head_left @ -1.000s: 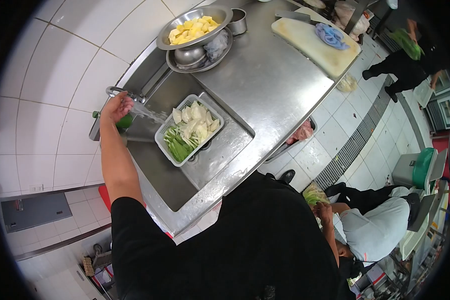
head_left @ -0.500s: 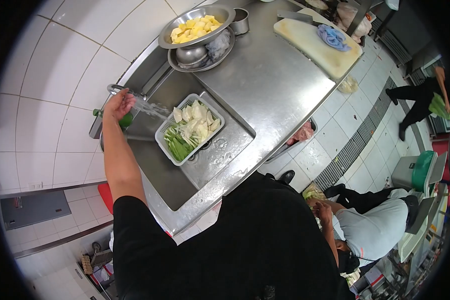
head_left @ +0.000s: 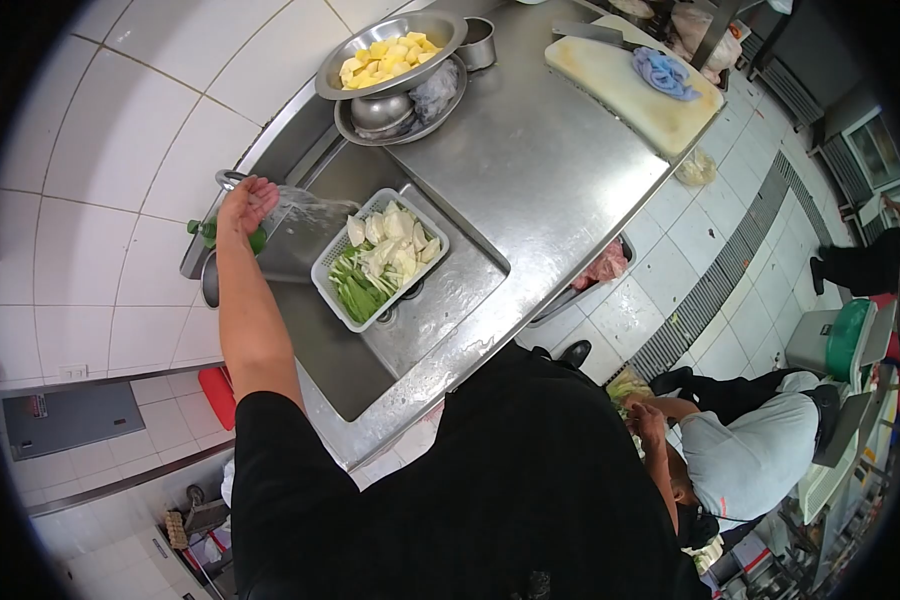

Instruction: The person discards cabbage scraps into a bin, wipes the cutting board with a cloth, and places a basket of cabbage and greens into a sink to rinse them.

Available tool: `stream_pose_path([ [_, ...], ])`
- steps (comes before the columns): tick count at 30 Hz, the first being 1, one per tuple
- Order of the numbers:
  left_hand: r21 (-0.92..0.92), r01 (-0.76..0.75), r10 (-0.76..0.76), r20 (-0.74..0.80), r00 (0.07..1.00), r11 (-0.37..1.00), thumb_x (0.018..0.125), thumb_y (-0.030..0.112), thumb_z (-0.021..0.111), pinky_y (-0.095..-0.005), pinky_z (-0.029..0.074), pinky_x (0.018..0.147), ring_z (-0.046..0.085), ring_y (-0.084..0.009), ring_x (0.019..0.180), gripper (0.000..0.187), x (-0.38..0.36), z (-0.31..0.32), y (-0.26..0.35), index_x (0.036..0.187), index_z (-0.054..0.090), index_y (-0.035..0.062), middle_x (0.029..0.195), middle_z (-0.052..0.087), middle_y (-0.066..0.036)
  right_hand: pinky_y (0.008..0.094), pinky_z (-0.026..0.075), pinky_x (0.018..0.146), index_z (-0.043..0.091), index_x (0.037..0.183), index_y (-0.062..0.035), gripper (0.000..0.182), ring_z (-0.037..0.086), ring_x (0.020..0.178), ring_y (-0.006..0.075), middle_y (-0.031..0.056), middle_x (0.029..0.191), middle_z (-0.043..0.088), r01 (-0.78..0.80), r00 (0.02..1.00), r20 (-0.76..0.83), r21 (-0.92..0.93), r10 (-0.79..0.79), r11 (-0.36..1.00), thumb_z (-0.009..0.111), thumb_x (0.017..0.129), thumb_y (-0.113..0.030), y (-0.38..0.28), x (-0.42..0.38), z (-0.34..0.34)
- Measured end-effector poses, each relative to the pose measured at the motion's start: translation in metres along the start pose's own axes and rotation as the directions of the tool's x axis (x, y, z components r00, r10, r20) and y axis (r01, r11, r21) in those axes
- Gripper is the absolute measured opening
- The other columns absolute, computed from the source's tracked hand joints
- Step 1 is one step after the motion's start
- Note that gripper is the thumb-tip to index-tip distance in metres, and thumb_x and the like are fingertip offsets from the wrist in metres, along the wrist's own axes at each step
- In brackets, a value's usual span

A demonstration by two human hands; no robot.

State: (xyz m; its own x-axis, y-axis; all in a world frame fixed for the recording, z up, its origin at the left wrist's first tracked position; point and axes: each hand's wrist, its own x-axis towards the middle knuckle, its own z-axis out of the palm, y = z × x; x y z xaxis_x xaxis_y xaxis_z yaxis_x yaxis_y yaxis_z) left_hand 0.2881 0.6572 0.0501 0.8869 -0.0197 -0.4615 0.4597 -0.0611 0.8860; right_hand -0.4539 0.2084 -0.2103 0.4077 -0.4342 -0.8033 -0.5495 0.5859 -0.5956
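Observation:
My left hand [head_left: 249, 203] reaches over the sink [head_left: 336, 380] to the metal faucet [head_left: 232, 179]. Its palm is turned up, fingers stretched out, and it holds nothing. Running water [head_left: 315, 203] sprays off the fingers toward a white plastic basket [head_left: 322, 274]. That basket sits in the sink, holding cut green stalks [head_left: 358, 288] and pale chunks [head_left: 395, 235] of a vegetable I cannot name. A green object [head_left: 256, 241], partly hidden by my wrist, is beside the faucet. My right hand is out of view.
Metal bowls, the top one [head_left: 450, 42] with yellow chunks, stand on the steel counter [head_left: 510, 130]. A cutting board [head_left: 610, 85] carries a cleaver [head_left: 588, 33] and blue cloth [head_left: 665, 74]. A co-worker [head_left: 755, 450] crouches at right; another person [head_left: 870, 262] stands farther off. Meat [head_left: 604, 264] lies below the counter.
My left hand has shifted slightly right, with its fingers deeper in the stream, and the water now fans out more widely. The far person has moved to the right edge.

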Motion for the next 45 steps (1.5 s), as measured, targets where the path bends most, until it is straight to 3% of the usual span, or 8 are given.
stream_pose_path([
  [4,0.030,0.014,-0.013,-0.027,1.000,0.999,0.090,0.022,0.052,-0.0363,0.057,0.074,0.065,-0.0283,0.082,0.028,0.006,-0.005,-0.001,0.098,0.053,-0.0038,0.094,0.063,-0.019,0.0228,0.041,0.046,0.056,0.094,-0.0013,0.019,0.053,0.054,0.0110,0.0024,0.067,0.054,-0.047,0.999,-0.002,0.022,0.047,0.999,0.055,0.088,-0.019,0.002,0.004,-0.002],
  [6,0.130,0.048,-0.047,-0.016,0.999,0.990,0.090,0.024,0.052,-0.0359,0.058,0.071,0.066,-0.0285,0.079,0.029,0.003,-0.005,0.002,0.098,0.053,-0.0033,0.091,0.064,-0.019,0.0232,0.041,0.046,0.055,0.093,-0.0017,0.018,0.052,0.053,0.0111,0.0024,0.067,0.054,-0.048,0.999,-0.016,0.016,0.048,0.999,0.054,0.088,-0.019,0.002,0.004,-0.001],
  [15,0.140,0.056,-0.051,-0.036,0.998,0.989,0.090,0.025,0.051,-0.0353,0.058,0.069,0.066,-0.0285,0.077,0.031,-0.004,0.001,0.004,0.100,0.052,-0.0040,0.091,0.064,-0.020,0.0243,0.041,0.045,0.053,0.086,-0.0038,0.014,0.053,0.053,0.0130,0.0039,0.067,0.054,-0.039,0.998,-0.047,-0.007,0.038,0.999,0.054,0.088,-0.017,0.001,0.002,0.000],
  [29,0.116,0.022,-0.013,-0.077,0.997,0.993,0.087,0.014,0.054,-0.0351,0.057,0.072,0.063,-0.0274,0.082,0.023,0.012,-0.024,0.004,0.097,0.053,-0.0055,0.091,0.060,-0.017,0.0239,0.044,0.047,0.057,0.095,0.0001,0.025,0.056,0.055,0.0132,0.0050,0.070,0.057,-0.012,0.999,-0.053,-0.053,0.009,0.999,0.055,0.087,-0.023,0.009,0.005,-0.009],
  [32,0.070,-0.017,0.026,-0.130,0.991,0.997,0.085,0.010,0.053,-0.0354,0.057,0.071,0.062,-0.0272,0.080,0.018,0.018,-0.026,0.000,0.094,0.054,-0.0055,0.090,0.059,-0.017,0.0238,0.040,0.045,0.057,0.093,-0.0001,0.023,0.054,0.052,0.0122,0.0048,0.069,0.057,0.019,1.000,-0.010,0.024,-0.019,1.000,0.054,0.088,-0.022,0.016,0.006,-0.013],
  [34,0.043,-0.032,0.038,-0.160,0.986,0.999,0.085,0.009,0.053,-0.0360,0.057,0.070,0.062,-0.0273,0.079,0.016,0.022,-0.027,-0.003,0.093,0.054,-0.0055,0.089,0.059,-0.017,0.0234,0.038,0.044,0.057,0.092,-0.0003,0.022,0.053,0.051,0.0114,0.0047,0.069,0.058,0.041,0.999,0.034,-0.125,-0.037,0.991,0.054,0.088,-0.022,0.010,-0.001,-0.012],
  [37,0.022,-0.041,0.044,-0.183,0.982,0.999,0.084,0.008,0.053,-0.0369,0.057,0.070,0.061,-0.0276,0.079,0.017,0.030,-0.031,-0.006,0.093,0.054,-0.0056,0.089,0.058,-0.017,0.0238,0.042,0.044,0.057,0.084,0.0025,0.026,0.053,0.046,0.0134,0.0073,0.058,0.056,0.058,0.998,0.006,-0.059,-0.058,0.997,0.050,0.089,-0.022,0.008,-0.007,-0.004],
  [45,0.022,-0.048,0.051,-0.181,0.982,0.999,0.084,0.009,0.051,-0.0379,0.057,0.069,0.061,-0.0300,0.081,0.019,0.027,-0.031,-0.010,0.095,0.052,-0.0066,0.093,0.056,-0.019,0.0243,0.042,0.044,0.058,0.085,0.0019,0.026,0.053,0.048,0.0132,0.0061,0.059,0.056,0.078,0.997,-0.007,-0.049,-0.079,0.996,0.050,0.090,-0.022,0.010,-0.006,0.000],
])
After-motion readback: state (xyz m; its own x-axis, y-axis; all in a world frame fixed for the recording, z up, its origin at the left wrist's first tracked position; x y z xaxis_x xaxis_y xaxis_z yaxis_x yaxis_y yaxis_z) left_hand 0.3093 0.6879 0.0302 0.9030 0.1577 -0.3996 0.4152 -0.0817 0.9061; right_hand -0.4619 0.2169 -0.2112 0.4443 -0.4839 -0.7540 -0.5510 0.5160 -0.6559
